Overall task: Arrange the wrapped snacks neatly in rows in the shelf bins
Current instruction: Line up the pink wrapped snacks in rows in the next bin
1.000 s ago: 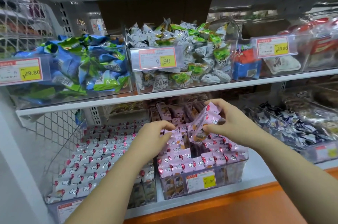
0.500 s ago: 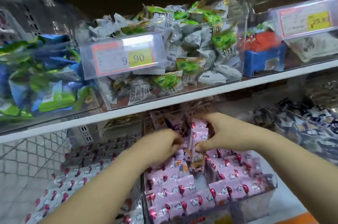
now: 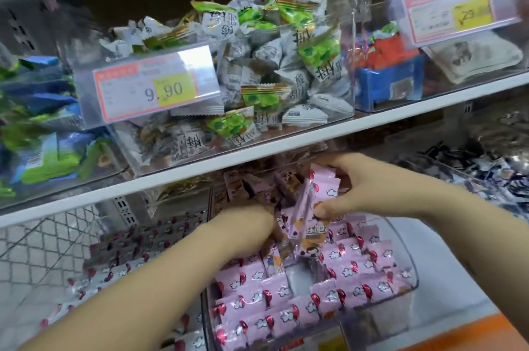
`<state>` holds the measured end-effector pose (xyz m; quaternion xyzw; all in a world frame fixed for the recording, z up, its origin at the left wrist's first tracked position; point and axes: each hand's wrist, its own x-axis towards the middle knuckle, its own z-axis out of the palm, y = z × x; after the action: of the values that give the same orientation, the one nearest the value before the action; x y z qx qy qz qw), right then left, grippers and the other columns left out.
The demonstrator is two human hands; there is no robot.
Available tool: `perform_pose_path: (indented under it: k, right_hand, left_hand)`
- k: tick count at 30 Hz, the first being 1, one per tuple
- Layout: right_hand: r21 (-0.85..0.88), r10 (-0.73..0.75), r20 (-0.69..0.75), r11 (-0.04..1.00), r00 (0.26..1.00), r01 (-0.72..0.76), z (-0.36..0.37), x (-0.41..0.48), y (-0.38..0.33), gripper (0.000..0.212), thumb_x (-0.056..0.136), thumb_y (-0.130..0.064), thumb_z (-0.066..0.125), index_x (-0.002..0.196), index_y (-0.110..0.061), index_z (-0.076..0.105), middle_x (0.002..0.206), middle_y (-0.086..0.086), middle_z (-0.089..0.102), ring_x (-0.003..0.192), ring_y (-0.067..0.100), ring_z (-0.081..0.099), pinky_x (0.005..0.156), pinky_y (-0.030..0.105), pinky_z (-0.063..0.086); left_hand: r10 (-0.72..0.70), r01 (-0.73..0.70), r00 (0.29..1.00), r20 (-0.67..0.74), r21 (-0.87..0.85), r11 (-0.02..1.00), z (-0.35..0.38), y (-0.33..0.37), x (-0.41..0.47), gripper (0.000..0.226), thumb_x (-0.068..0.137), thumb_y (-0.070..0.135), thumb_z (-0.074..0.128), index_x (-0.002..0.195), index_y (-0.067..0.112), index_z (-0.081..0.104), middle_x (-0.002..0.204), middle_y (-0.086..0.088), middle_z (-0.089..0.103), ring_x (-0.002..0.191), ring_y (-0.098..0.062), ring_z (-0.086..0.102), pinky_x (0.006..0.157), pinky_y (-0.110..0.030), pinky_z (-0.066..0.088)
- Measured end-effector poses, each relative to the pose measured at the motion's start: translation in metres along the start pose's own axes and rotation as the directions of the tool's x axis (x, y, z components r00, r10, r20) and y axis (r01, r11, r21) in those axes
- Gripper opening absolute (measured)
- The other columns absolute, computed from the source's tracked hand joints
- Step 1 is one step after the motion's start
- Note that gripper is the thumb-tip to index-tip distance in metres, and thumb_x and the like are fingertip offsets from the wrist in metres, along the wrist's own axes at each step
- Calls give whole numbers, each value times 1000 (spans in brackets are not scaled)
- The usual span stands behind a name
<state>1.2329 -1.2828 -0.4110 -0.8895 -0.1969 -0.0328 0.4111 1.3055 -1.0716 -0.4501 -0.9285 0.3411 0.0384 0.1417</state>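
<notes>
At the far left, on the upper shelf, blue and green packets [image 3: 43,127] were seen heaped and blurred. Below them, a second lot of pink snacks [image 3: 128,241] was shown laid in rows on the lower shelf. Further right, the left hand [image 3: 252,224] was reached into the clear bin [image 3: 412,267] on that lower shelf. Its fingertips were buried among the packets, and whether anything was gripped could not be told.

In that bin the pink wrapped snacks [image 3: 257,296] were laid flat in overlapping rows, with a bare gap [image 3: 297,276] left near the middle. Just right of the left hand, a small stack of packets [image 3: 307,216] was held on edge above the gap. It was pinched between the thumb and fingers of the right hand [image 3: 360,187]. At the far right, dark-wrapped sweets [image 3: 486,176] were glimpsed.

The snacks were judged to be light. Their thin glossy film was expected to be slippery and easily crinkled, and the contents might crumble if squeezed. A hold across the flat faces of a few packets together, not by the crimped ends, was judged best. That way they could be lowered into the gap as one tidy row.
</notes>
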Motion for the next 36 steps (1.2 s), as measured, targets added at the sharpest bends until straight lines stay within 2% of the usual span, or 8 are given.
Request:
perform_pose_path:
  k: [2, 6, 9, 15, 19, 21, 28, 36]
  right_hand:
    - [41, 20, -15, 999, 1000, -19, -8, -3, 2, 64, 71, -27, 80, 120, -42, 43, 117, -23, 58, 117, 17, 55, 94, 14, 42]
    - [148, 33, -32, 989, 999, -28, -16, -7, 3, 57, 68, -28, 82, 110, -46, 48, 128, 23, 54, 122, 33, 48, 104, 50, 38]
    - [176, 36, -42, 984, 998, -28, -16, -7, 8, 64, 66, -29, 83, 119, -43, 49, 127, 29, 50, 120, 39, 48, 101, 57, 37]
    - [206, 18, -115, 979, 993, 6, -7, -3, 7, 68, 69, -24, 82, 120, -45, 42, 127, -22, 53, 123, 21, 51, 100, 37, 46]
    - [77, -24, -160, 996, 987, 37, 6, 1, -2, 67, 73, -25, 79, 124, -43, 40, 120, -22, 49, 93, -19, 54, 82, 6, 43]
    - [1, -29, -156, 1000, 987, 29, 17, 5, -5, 62, 73, -25, 78, 123, -38, 43, 109, -22, 52, 64, -7, 57, 66, 12, 46]
    - [-123, -94, -116, 989, 989, 80, 53, 25, 7, 71, 74, -26, 77, 137, -23, 43, 100, -16, 55, 58, -14, 50, 59, 3, 37]
    - [-154, -75, 29, 985, 997, 79, 63, 33, 0, 78, 73, -25, 78, 141, -19, 40, 129, -18, 45, 115, 0, 48, 91, 10, 36]
  left_hand:
    - [17, -18, 1000, 24, 45, 999, 1, 0, 2, 34, 95, 20, 54, 122, 39, 60, 122, 5, 54, 110, -20, 51, 88, -31, 46]
    - [41, -46, 998, 40, 117, 992, -1, 3, 6, 30, 95, 19, 53, 118, 37, 62, 119, 5, 52, 112, -17, 48, 84, -28, 30]
    - [50, -51, 999, 16, 79, 996, -2, 2, 6, 25, 90, 15, 56, 106, 32, 66, 111, 9, 56, 107, -14, 50, 85, -29, 36]
    - [41, -39, 999, 14, -81, 996, -10, 6, -5, 18, 83, 11, 56, 81, 28, 61, 76, 12, 61, 73, -8, 55, 63, -24, 40]
    - [68, -72, 997, -27, -143, 987, -14, 7, -19, 6, 86, 27, 61, 84, 32, 60, 69, 15, 58, 67, -5, 52, 61, -22, 38]
    - [68, -77, 996, -61, -165, 983, -13, 6, -25, 5, 85, 29, 64, 86, 33, 61, 70, 17, 59, 67, -3, 52, 65, -21, 40]
    - [70, -118, 983, -168, -299, 947, -5, 8, -45, 20, 83, 27, 68, 76, 36, 53, 67, 21, 61, 62, 14, 52, 60, -11, 36]
    - [16, -151, 950, -310, -417, 896, 4, 5, -60, 29, 80, 35, 74, 71, 35, 46, 60, 23, 58, 65, 8, 56, 61, -12, 36]
